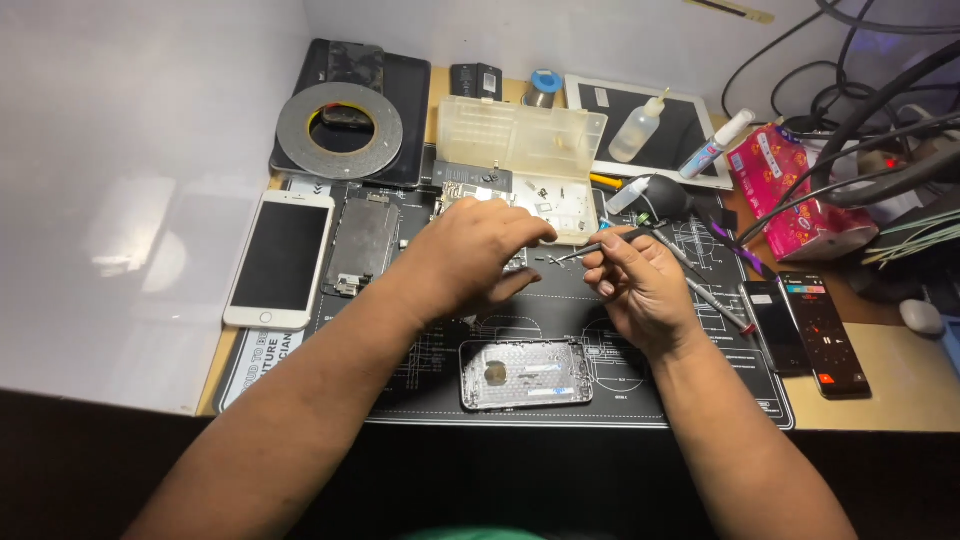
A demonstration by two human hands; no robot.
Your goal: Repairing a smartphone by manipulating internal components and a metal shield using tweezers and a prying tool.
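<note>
My left hand (472, 255) hovers palm down over the black work mat (420, 385), fingers curled over small phone parts that it hides. My right hand (640, 285) pinches a thin pair of tweezers (585, 250) whose tip points left toward my left fingertips. Below both hands lies an opened silver phone housing (527, 374), inside up. Whether the left fingers pinch a small part is hidden.
A white phone (280, 258) and a phone panel (362, 240) lie left. A tape roll (340, 128) sits on a tablet. A clear parts box (520, 150), a squeeze bottle (640, 128), two dark phones (815, 330), a tissue pack (790, 190) and cables (880, 110) crowd the right.
</note>
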